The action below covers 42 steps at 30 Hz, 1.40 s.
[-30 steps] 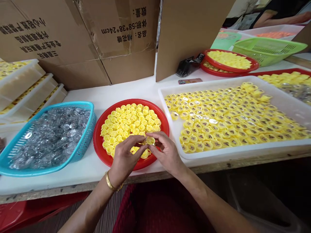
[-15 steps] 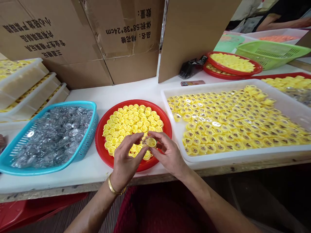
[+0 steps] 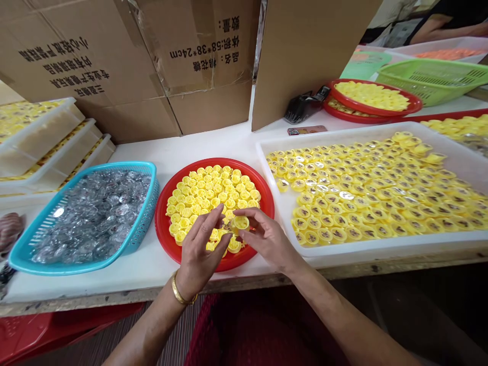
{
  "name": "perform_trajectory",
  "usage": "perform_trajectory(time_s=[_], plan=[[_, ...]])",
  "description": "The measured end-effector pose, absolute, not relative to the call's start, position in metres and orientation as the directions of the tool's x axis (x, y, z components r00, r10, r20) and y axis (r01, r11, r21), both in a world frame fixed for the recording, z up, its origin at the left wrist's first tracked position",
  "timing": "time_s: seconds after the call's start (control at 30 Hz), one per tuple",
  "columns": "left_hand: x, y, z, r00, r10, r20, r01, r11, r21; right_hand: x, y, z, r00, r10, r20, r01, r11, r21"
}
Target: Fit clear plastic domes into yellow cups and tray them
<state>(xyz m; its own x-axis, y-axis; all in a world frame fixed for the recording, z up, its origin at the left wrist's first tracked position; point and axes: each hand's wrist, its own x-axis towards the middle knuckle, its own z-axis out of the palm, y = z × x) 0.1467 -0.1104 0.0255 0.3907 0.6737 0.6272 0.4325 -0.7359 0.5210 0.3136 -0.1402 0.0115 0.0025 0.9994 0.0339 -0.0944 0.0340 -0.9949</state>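
Over the red round tray (image 3: 162, 223), my right hand (image 3: 269, 239) pinches a small yellow plastic cup (image 3: 241, 223) between thumb and fingers. The cup is tilted, with its round face towards me. Just left of it, my left hand (image 3: 202, 249), with a gold bracelet at the wrist, has its thumb and index finger apart. I make out nothing held between them, though its other fingers are partly hidden. Under both hands lie many similar yellow cups (image 3: 198, 193) in the tray.
At left, a blue basket (image 3: 152, 188) holds clear plastic discs, near stacked white trays (image 3: 82, 140). A wide white tray (image 3: 280, 218) of filled yellow cups stands at right. Cardboard (image 3: 206, 112) walls the back; a black tape dispenser (image 3: 305, 105) and green basket (image 3: 430, 84) stand beyond.
My left thumb and fingers have spread and drawn slightly away from the cup, which stays in my right hand. The whole view has shifted slightly.
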Motion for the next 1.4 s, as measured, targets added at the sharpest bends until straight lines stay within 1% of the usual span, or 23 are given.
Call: perform_trajectory(time_s=[0.1, 0.2, 0.33, 0.37, 0.43, 0.5, 0.57, 0.63, 0.73, 0.83, 0.97, 1.03, 1.1, 1.2, 1.27, 1.33, 1.4], plan=[[0.149, -0.109, 0.027, 0.385, 0.712, 0.587, 0.402, -0.702, 0.588, 0.314, -0.142, 0.017, -0.026, 1.000, 0.015, -0.160, 0.010, -0.987], [0.151, -0.108, 0.027, 0.382, 0.738, 0.556, 0.403, -0.674, 0.619, 0.314, -0.142, 0.017, -0.022, 1.000, -0.003, -0.205, -0.007, -0.979], [0.153, -0.110, 0.024, 0.430, 0.736, 0.523, 0.379, -0.673, 0.636, 0.313, -0.140, 0.012, 0.030, 0.999, -0.019, -0.153, -0.015, -0.988], [0.154, -0.111, 0.023, 0.431, 0.742, 0.513, 0.345, -0.661, 0.666, 0.312, -0.139, 0.010, 0.037, 0.999, -0.020, -0.144, -0.014, -0.989], [0.158, -0.113, 0.020, 0.389, 0.790, 0.473, 0.238, -0.583, 0.777, 0.311, -0.138, 0.007, 0.037, 0.999, -0.021, -0.155, -0.015, -0.988], [0.163, -0.115, 0.017, 0.317, 0.868, 0.383, 0.089, -0.429, 0.899, 0.310, -0.138, 0.006, 0.035, 0.999, -0.024, -0.179, -0.017, -0.984], [0.167, -0.117, 0.015, 0.253, 0.925, 0.283, -0.052, -0.279, 0.959, 0.309, -0.138, 0.005, 0.040, 0.999, -0.030, -0.198, -0.021, -0.980], [0.170, -0.117, 0.014, 0.209, 0.952, 0.223, -0.147, -0.195, 0.970, 0.309, -0.138, 0.004, 0.034, 0.999, -0.039, -0.215, -0.031, -0.976], [0.171, -0.117, 0.014, 0.165, 0.968, 0.188, -0.219, -0.150, 0.964, 0.309, -0.139, 0.003, 0.015, 0.999, -0.042, -0.238, -0.037, -0.971], [0.172, -0.118, 0.013, 0.139, 0.976, 0.167, -0.245, -0.130, 0.961, 0.309, -0.139, 0.003, 0.000, 0.999, -0.043, -0.249, -0.041, -0.968], [0.170, -0.116, 0.014, 0.132, 0.980, 0.152, -0.236, -0.118, 0.965, 0.312, -0.141, 0.003, -0.028, 0.999, -0.028, -0.272, -0.035, -0.962], [0.166, -0.114, 0.016, 0.134, 0.984, 0.118, -0.259, -0.080, 0.963, 0.314, -0.142, 0.002, -0.049, 0.998, -0.029, -0.296, -0.043, -0.954], [0.162, -0.113, 0.018, 0.139, 0.989, 0.045, -0.293, -0.002, 0.956, 0.315, -0.143, 0.001, -0.056, 0.998, -0.038, -0.327, -0.054, -0.943], [0.159, -0.113, 0.022, 0.176, 0.978, -0.108, -0.335, 0.162, 0.928, 0.314, -0.144, 0.000, 0.004, 0.999, -0.048, -0.348, -0.044, -0.936], [0.160, -0.114, 0.022, 0.200, 0.964, -0.177, -0.343, 0.238, 0.909, 0.312, -0.144, -0.001, 0.049, 0.997, -0.066, -0.343, -0.045, -0.938], [0.163, -0.115, 0.022, 0.201, 0.962, -0.183, -0.332, 0.243, 0.911, 0.308, -0.144, -0.002, 0.079, 0.993, -0.088, -0.349, -0.055, -0.936], [0.167, -0.115, 0.021, 0.193, 0.970, -0.151, -0.301, 0.205, 0.931, 0.304, -0.143, -0.003, 0.123, 0.988, -0.094, -0.375, -0.042, -0.926]])
